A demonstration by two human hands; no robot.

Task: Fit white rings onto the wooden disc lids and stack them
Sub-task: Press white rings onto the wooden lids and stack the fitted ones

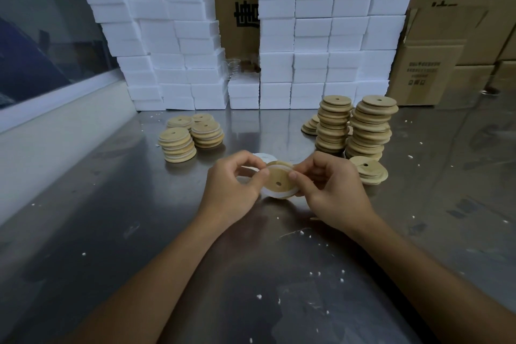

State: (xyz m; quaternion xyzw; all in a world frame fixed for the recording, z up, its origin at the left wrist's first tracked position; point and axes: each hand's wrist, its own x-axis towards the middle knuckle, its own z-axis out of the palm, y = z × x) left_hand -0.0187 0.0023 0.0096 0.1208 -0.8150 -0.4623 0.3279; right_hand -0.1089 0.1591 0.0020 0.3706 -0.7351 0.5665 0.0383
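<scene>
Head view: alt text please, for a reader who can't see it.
Both hands, left hand and right hand, hold a wooden disc lid with a white ring around it above a metal table. Lid stacks stand behind.

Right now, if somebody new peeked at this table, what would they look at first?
Probably the two hands in the middle: the left hand and right hand pinch one wooden disc lid with a white ring round its edge. Next, the tall stacks of wooden lids on the right of the metal table, with shorter stacks on the left. Behind them stands a wall of white foam blocks.
</scene>
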